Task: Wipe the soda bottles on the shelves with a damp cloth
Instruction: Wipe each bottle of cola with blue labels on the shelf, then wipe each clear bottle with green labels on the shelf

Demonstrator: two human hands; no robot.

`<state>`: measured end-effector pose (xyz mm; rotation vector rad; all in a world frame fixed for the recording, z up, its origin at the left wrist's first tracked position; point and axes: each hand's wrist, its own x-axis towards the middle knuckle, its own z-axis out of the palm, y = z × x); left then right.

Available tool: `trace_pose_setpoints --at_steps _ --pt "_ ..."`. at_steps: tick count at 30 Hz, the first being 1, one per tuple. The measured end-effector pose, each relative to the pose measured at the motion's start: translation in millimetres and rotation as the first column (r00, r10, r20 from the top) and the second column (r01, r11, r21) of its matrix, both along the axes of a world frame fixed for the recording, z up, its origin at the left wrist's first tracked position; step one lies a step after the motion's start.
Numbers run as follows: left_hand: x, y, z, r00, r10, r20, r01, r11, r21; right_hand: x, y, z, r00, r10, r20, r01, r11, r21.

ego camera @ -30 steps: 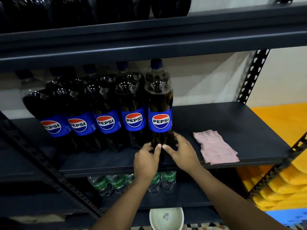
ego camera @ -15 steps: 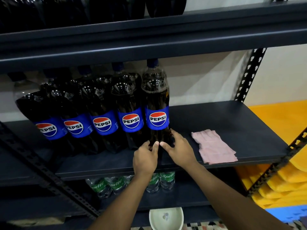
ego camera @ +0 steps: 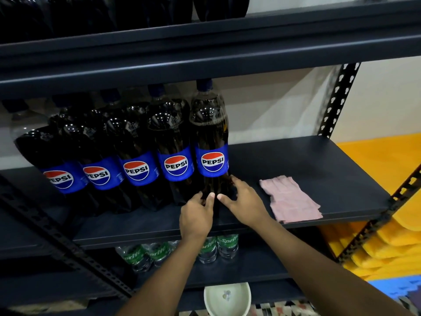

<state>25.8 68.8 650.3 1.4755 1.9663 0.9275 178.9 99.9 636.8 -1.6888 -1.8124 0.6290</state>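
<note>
A row of large dark Pepsi bottles with blue labels stands on the middle shelf (ego camera: 307,160). The rightmost Pepsi bottle (ego camera: 210,142) stands upright at the row's end. My left hand (ego camera: 197,216) and my right hand (ego camera: 245,201) both grip its base, fingers curled round it from either side. A folded pink cloth (ego camera: 290,199) lies flat on the shelf to the right of my right hand, untouched. The other Pepsi bottles (ego camera: 136,156) lean away to the left.
More dark bottles (ego camera: 136,12) fill the top shelf. Green-labelled Sprite bottles (ego camera: 218,247) stand on the lower shelf. A white bowl (ego camera: 227,297) sits on the floor below. Perforated black uprights (ego camera: 339,96) frame the rack; yellow mats (ego camera: 387,245) lie at the right.
Both hands stay on the base of the rightmost bottle. The view has shifted slightly; the cloth has not moved.
</note>
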Motion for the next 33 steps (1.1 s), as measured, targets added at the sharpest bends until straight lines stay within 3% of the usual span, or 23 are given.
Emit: trace_pose_setpoints --at_steps 4,6,9,13,18,20,22,24,29,33 --pt "-5 -2 -3 1.0 -0.018 0.006 0.018 1.0 0.008 29 -2 12 0.896 -0.272 0.35 0.178 0.944 0.278" --pt "-6 -6 -2 0.999 -0.034 0.018 0.034 0.999 0.001 53 3 12 0.816 -0.328 0.475 0.262 0.944 0.202" --pt "-4 -17 -2 0.996 -0.085 0.009 0.084 0.996 0.026 83 6 7 0.784 -0.211 0.584 0.33 0.939 -0.102" --pt "-4 -47 -17 0.972 -0.231 -0.041 0.235 0.962 0.141 94 -15 3 0.802 -0.212 0.559 0.247 0.969 0.013" --pt "-15 -78 -56 0.926 -0.353 -0.137 0.36 0.933 0.03 86 -75 7 0.981 -0.167 0.103 0.157 0.983 0.093" --pt "-19 -81 -72 0.917 -0.367 -0.157 0.365 0.93 -0.04 76 -109 7 0.972 -0.135 -0.193 0.151 0.986 0.07" --pt "-21 -83 -87 0.901 -0.39 -0.191 0.377 0.921 -0.101 67 -133 -5 0.854 -0.215 -0.474 0.207 0.976 -0.07" --pt "-23 -81 -104 0.876 -0.427 -0.227 0.403 0.904 -0.145 64 -142 -29 0.724 -0.319 -0.612 0.227 0.947 -0.226" --pt "-21 -65 -182 0.783 -0.559 -0.274 0.506 0.828 -0.243 65 -134 -126 0.344 -0.602 -0.721 0.146 0.793 -0.592" --pt "-15 -50 -250 0.704 -0.61 -0.364 0.546 0.793 -0.271 70 -112 -195 0.211 -0.655 -0.726 0.08 0.751 -0.655"
